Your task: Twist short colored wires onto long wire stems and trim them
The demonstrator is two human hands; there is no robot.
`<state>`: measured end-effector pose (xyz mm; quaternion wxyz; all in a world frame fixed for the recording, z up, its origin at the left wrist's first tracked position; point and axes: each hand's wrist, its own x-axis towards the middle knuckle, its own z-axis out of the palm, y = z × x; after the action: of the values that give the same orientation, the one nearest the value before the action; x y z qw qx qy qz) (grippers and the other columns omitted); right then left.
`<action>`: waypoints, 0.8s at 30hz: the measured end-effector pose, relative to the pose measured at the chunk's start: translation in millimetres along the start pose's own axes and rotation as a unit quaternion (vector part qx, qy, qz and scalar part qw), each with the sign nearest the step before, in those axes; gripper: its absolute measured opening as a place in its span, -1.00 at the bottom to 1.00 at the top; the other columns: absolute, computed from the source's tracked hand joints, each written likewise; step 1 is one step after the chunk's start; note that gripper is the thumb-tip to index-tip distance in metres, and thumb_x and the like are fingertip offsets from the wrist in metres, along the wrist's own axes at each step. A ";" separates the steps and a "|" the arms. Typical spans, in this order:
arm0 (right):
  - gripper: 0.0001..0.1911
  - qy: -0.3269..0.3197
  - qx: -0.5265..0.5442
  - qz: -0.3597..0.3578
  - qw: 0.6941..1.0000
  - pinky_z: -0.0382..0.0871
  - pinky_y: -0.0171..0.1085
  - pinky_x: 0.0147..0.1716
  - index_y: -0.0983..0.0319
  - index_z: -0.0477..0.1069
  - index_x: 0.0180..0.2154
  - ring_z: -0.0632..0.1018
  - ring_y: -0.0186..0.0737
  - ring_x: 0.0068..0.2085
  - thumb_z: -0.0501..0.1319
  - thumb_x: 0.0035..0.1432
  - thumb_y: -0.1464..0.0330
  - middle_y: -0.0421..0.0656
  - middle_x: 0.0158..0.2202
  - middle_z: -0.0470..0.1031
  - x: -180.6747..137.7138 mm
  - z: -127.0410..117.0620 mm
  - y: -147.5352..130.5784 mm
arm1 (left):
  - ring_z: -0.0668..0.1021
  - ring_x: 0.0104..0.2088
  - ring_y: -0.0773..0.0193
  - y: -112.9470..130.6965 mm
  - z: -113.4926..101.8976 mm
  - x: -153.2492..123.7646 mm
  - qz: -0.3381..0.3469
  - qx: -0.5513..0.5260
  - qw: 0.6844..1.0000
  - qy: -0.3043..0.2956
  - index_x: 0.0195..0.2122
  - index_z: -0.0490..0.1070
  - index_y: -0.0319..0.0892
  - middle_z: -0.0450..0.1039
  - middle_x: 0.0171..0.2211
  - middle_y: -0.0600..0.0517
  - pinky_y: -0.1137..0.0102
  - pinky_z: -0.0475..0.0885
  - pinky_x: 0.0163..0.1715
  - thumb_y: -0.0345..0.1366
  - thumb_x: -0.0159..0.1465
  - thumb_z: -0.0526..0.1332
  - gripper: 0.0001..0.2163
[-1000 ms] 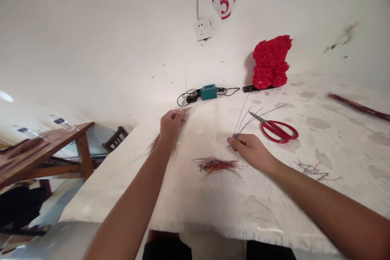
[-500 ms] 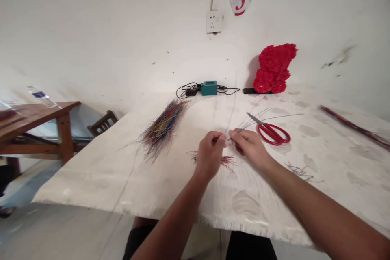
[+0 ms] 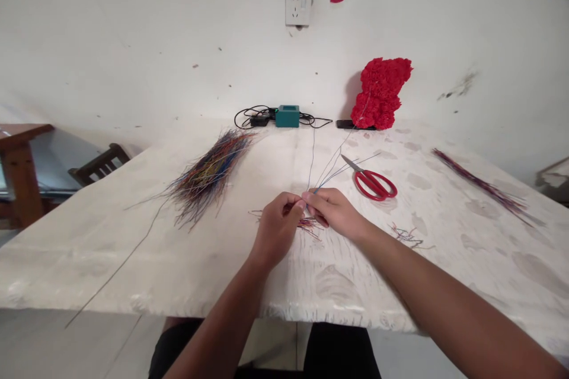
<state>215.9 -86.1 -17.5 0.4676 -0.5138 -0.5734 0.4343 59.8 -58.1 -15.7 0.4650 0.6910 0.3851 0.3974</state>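
Note:
My left hand (image 3: 280,219) is closed in a pinch, its thumb and finger on the ends of the thin wires. My right hand (image 3: 331,210) touches it at the fingertips and pinches several thin blue and grey wires (image 3: 329,174), which fan out away from me over the table. The exact grip point is hidden by the fingers. Beneath the hands lies a small pile of short reddish wires (image 3: 309,225), partly covered by my left hand. Red-handled scissors (image 3: 376,185) lie slightly open beyond my right hand, blades pointing to the far left.
A large bundle of coloured wires (image 3: 216,172) lies at left, one long strand hanging over the front edge. Wire scraps (image 3: 406,235) and a thin dark bundle (image 3: 480,183) lie at right. Along the wall are a teal box (image 3: 287,116) with black cables and a red flower figure (image 3: 380,95).
My hands have come together, closing the small gap between their fingertips. The wires in my right hand now point more away from me. The camera view has shifted a little.

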 end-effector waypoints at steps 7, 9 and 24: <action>-0.54 0.000 0.013 0.023 1.000 0.09 -0.31 -0.57 0.22 0.24 -0.59 0.21 -0.39 -0.66 0.10 0.30 0.14 -0.34 -0.75 0.13 0.4 0.6 0.5 | 0.50 -0.37 0.28 -2.8 2.3 -2.1 0.045 0.062 0.997 0.012 -0.39 0.40 -0.12 0.49 -0.40 0.07 0.40 0.37 -0.33 -0.30 0.30 0.14 -0.88; -0.54 -0.001 0.022 0.024 0.999 0.08 -0.31 -0.58 0.22 0.24 -0.61 0.21 -0.39 -0.67 0.09 0.30 0.17 -0.33 -0.75 0.13 1.2 0.3 2.1 | 0.47 -0.38 0.31 -4.5 2.9 -3.3 0.098 0.101 0.990 0.030 -0.39 0.39 -0.14 0.44 -0.39 0.07 0.41 0.35 -0.33 -0.36 0.30 0.14 -0.88; -0.51 0.062 -0.092 -0.050 0.993 0.11 -0.27 -0.50 0.22 0.31 -0.62 0.24 -0.37 -0.59 0.08 0.31 0.16 -0.28 -0.64 0.22 -2.9 1.0 -1.6 | 0.47 -0.20 0.22 6.2 -19.3 -24.9 0.259 0.254 0.930 0.065 -0.17 0.41 -0.18 0.43 -0.25 -0.02 0.30 0.41 -0.16 -0.40 0.34 0.14 -0.90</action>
<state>214.6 -89.1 -16.4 0.4742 -0.5515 -0.6055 0.3229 33.6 -75.7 -9.8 0.1291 0.8344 0.3099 0.4371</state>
